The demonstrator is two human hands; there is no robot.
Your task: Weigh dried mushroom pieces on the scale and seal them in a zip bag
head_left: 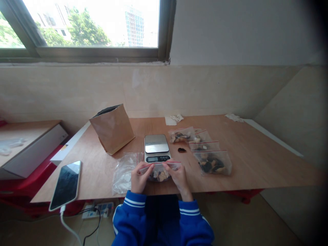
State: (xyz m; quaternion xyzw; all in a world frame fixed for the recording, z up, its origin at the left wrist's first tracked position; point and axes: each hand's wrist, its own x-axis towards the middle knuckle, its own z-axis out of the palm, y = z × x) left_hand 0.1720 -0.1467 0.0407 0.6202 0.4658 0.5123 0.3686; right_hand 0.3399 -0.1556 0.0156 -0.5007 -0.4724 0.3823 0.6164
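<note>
My left hand (138,179) and my right hand (179,177) both pinch the red-striped top edge of a small clear zip bag (160,172) holding brown and dark pieces. I hold it at the near edge of the wooden table (256,160), just in front of a small digital kitchen scale (156,147) with a bare steel plate. Both hands are closed on the bag's seal, one at each end. Blue sleeves with white stripes cover my wrists.
Three filled zip bags (214,162) lie right of the scale, with a loose dark piece (182,150) beside them. Empty clear bags (124,172) lie to the left. A brown paper bag (112,128) stands behind them. A phone (66,184) on a cable lies at the table's left corner.
</note>
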